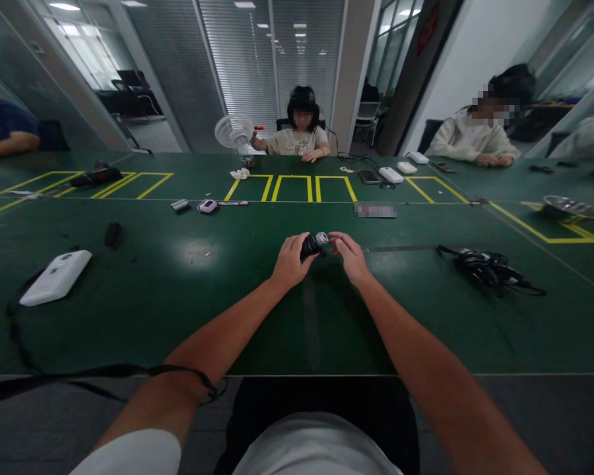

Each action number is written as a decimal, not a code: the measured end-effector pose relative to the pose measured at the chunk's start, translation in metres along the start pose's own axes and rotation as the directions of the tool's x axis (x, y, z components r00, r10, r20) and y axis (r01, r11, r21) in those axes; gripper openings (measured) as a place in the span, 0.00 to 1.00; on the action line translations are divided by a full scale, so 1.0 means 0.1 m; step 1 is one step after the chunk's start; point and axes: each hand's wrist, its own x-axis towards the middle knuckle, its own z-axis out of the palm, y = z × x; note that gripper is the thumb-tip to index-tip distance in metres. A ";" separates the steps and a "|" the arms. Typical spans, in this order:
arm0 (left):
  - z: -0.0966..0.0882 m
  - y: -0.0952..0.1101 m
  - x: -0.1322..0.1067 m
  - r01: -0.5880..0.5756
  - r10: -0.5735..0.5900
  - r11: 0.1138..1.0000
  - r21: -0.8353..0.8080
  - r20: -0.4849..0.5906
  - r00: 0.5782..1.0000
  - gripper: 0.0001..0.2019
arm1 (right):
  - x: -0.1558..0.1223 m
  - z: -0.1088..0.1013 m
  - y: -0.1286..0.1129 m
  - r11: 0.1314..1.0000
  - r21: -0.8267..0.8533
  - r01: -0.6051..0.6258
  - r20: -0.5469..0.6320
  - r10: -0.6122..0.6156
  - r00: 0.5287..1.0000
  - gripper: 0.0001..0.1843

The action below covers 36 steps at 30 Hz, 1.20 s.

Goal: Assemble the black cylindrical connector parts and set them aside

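In the head view, my left hand [291, 260] is wrapped round a small black cylinder with a pale grey end [313, 245], bottle-like in shape; its exact kind does not show. It is tilted, the grey end pointing up and to the right. Just beyond that end is my right hand [350, 256], its fingers slightly bent and apart. Nothing shows clearly between those fingers, though part of them is small and dim. Both hands are over the green table [257, 316], near its middle.
A white power bank-like block [57, 277] with a black cable lies left, near a small black object [113, 235]. Bundled black cables [490, 269] lie right. Farther back are a phone [369, 177], a metal bowl [573, 207] and a white fan [234, 132]. Several people sit around.
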 end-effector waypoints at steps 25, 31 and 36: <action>-0.15 -0.10 -0.16 0.083 -0.063 0.991 -0.108 0.171 0.983 0.27 | -0.11 0.18 0.08 0.999 -0.042 0.006 0.374 0.010 0.928 0.26; -0.14 -0.07 -0.17 0.059 -0.026 0.989 -0.139 0.222 0.975 0.27 | -0.11 0.17 0.07 1.000 -0.013 -0.019 0.425 0.023 0.905 0.25; -0.17 -0.05 -0.16 0.042 -0.021 0.993 -0.107 0.195 0.981 0.22 | -0.10 0.15 0.04 0.998 -0.052 0.043 0.424 -0.017 0.906 0.26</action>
